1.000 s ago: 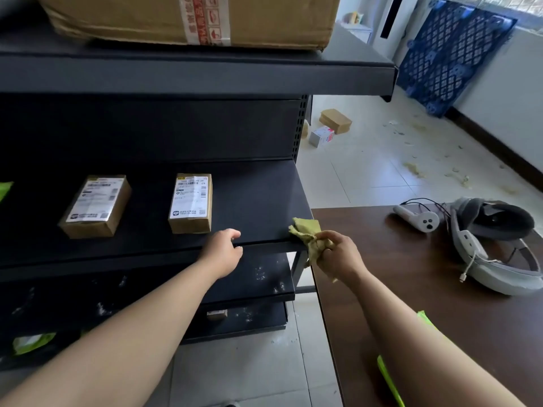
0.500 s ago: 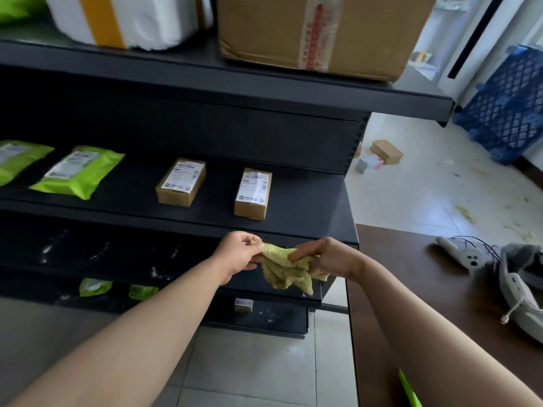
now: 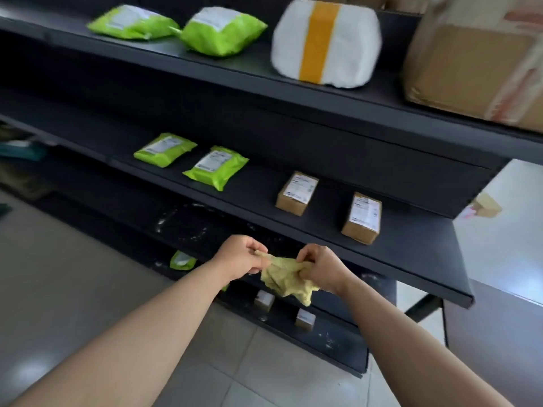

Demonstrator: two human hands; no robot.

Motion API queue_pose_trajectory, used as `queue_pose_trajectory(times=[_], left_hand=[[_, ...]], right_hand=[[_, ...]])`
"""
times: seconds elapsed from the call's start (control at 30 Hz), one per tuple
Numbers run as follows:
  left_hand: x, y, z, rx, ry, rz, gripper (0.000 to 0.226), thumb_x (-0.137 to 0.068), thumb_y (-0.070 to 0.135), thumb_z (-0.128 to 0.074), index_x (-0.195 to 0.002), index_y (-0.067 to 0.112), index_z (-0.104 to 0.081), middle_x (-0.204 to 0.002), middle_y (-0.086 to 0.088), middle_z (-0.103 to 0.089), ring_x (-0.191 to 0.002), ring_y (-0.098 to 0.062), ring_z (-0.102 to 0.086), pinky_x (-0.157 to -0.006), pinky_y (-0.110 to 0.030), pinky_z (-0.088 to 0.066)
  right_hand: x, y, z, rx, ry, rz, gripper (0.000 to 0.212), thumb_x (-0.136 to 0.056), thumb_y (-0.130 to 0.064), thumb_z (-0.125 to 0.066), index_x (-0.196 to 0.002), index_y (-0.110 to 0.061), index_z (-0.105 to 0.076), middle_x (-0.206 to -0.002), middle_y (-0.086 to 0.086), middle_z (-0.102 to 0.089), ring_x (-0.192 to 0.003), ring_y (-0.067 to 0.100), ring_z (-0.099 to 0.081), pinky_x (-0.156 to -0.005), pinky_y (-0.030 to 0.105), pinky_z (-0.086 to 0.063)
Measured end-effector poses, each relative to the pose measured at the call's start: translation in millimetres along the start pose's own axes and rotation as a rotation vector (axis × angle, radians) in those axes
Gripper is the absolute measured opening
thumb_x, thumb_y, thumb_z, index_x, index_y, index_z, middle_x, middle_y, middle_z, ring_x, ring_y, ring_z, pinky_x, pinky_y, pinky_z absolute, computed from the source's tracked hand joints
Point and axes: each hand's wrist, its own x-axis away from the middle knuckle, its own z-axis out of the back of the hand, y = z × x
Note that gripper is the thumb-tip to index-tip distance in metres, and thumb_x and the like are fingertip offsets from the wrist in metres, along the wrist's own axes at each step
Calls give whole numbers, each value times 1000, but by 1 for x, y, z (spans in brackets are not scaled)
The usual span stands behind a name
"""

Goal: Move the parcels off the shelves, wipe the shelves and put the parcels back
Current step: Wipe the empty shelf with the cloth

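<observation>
The yellow-green cloth [image 3: 286, 274] hangs bunched between both hands, just in front of the near edge of the middle shelf [image 3: 411, 259]. The left hand [image 3: 239, 258] pinches the cloth's left end between thumb and curled fingers. The right hand [image 3: 321, 267] grips the right end with its fingers curled round it, and the loose part droops below.

The step in hand looks like readying the cloth for wiping. It would go best with the cloth pulled flat and folded into a pad, so that a clean face meets the metal rather than a crumpled knot.

The lower shelf [image 3: 188, 227], just beyond the hands, shows white dusty smears and seems the likely target. Strokes from far to near should draw the dirt off its edge.

On the middle shelf, two small cardboard boxes [image 3: 296, 193] [image 3: 362, 217] sit to the right and two green mailer bags [image 3: 164, 149] [image 3: 215, 166] farther left. These parcels would need lifting off before that level is wiped.
</observation>
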Motion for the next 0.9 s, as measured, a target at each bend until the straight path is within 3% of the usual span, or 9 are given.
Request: queue_pose_trajectory(times=[0.1,0.27,0.33,0.47,0.53,0.6,0.67,0.8,0.9], left_hand=[[9,-24,61,-53,90,-14,14,-86,12,-69,-93,0,-66,-74,-10,-68,-65,-19,-62,-68,-32,-56],[18,-61,151,-245,186,14,28,-92,39,-59,-88,13,-67,-82,-3,-68,-78,-17,-64,-70,-34,-53],[19,-75,180,-319,191,59,39,-94,46,-52,-89,10,-65,-88,-2,-65,-82,-15,-59,-65,-25,-44],[20,-103,231,-244,202,139,44,-96,53,-40,-89,12,-52,-94,-1,-54,-86,-16,-50,-78,-30,-41],[19,-114,253,-121,158,188,55,-95,57,-38,-100,7,-59,-106,2,-63,-97,-15,-58,-90,-34,-48],[19,-121,269,0,92,246,63,-87,62,-50,-125,12,-56,-122,-3,-62,-108,-21,-60,-91,-39,-52],[16,-127,282,-6,73,253,64,-79,50,-69,-129,14,-51,-129,-5,-58,-110,-23,-60,-86,-39,-55],[1,-138,298,43,105,273,36,-77,11,-78,-101,16,-52,-108,-8,-65,-88,-17,-67,-69,-34,-60],[-20,-142,312,-30,169,275,38,-76,11,-79,-102,16,-51,-102,-5,-62,-91,-18,-63,-73,-33,-57]], right_hand=[[-17,-34,-35,-5,19,32,14,-80,-9,-59,-81,-23,-62,-82,-1,-65,-70,13,-58,-60,23,-47],[-40,-92,-95,-168,-18,42,13,-87,-6,-60,-86,-17,-68,-81,-3,-65,-70,6,-57,-61,11,-45],[-48,-113,-118,-277,-23,14,10,-86,-6,-62,-89,-14,-65,-80,-2,-64,-68,7,-58,-61,15,-47],[-64,-153,-159,-386,-68,-27,11,-87,-9,-60,-96,-14,-61,-84,3,-62,-73,15,-57,-67,29,-51],[-75,-172,-178,-395,-75,-19,12,-88,-9,-59,-99,-14,-60,-86,6,-61,-76,18,-56,-69,32,-50],[-85,-187,-194,-403,-78,-10,13,-90,-8,-58,-101,-14,-60,-89,6,-61,-75,17,-56,-68,31,-49],[-97,-197,-206,-404,-80,-4,13,-91,-6,-56,-102,-14,-58,-89,4,-59,-71,14,-53,-61,26,-47],[-123,-208,-223,-289,-55,14,18,-89,-2,-52,-85,-19,-57,-85,-1,-57,-68,10,-48,-56,18,-40],[-150,-215,-232,-189,-151,-16,35,-87,2,-45,-69,-21,-64,-81,-3,-61,-74,11,-53,-63,17,-44]])
